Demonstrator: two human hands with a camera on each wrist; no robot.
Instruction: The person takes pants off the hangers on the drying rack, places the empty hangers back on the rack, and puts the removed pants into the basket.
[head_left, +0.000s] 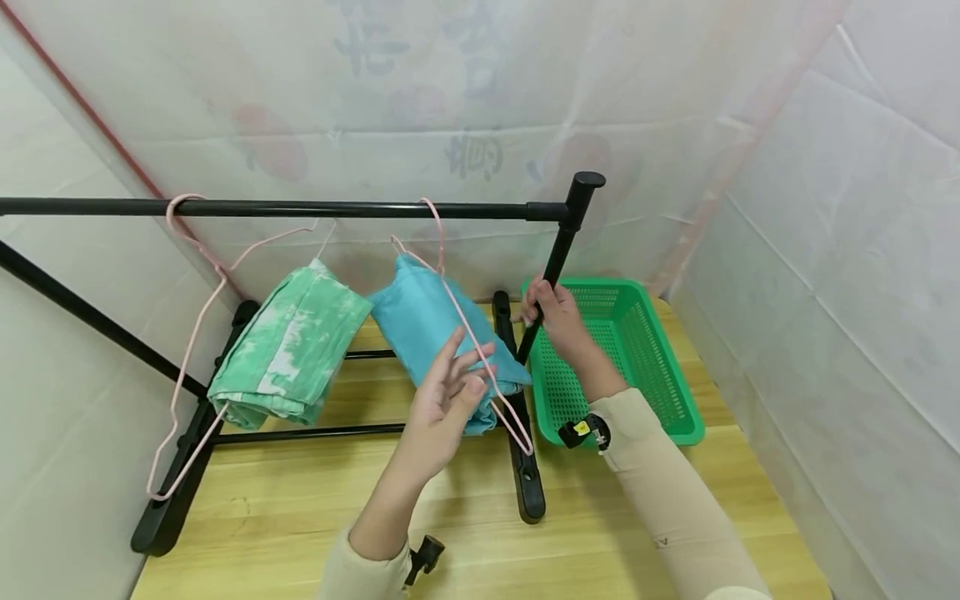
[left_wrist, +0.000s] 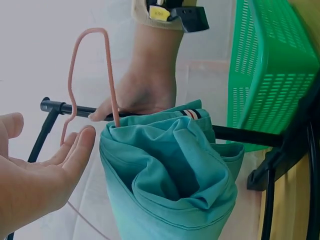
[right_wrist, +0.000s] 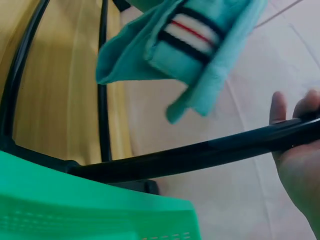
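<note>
My right hand [head_left: 564, 321] grips the black upright post [head_left: 562, 242] of a clothes rack, and its fingers [right_wrist: 278, 107] curl round the post in the right wrist view. My left hand [head_left: 438, 412], fingers mostly extended, is beside a pink hanger [head_left: 480, 342] hooked on the top bar. Whether its fingertips touch the hanger's wire I cannot tell. Over this hanger lies a folded blue garment [head_left: 427, 312] with a striped trim [right_wrist: 192, 34]. A second pink hanger [head_left: 197, 333] hangs to the left, carrying a folded green-and-white garment [head_left: 300, 342].
The black top bar [head_left: 360, 208] spans the scene, with rack feet [head_left: 528, 475] on the wooden table [head_left: 300, 508]. A green perforated basket [head_left: 660, 375] stands behind and right of the post. Pale sheeting [head_left: 840, 250] encloses the back and sides.
</note>
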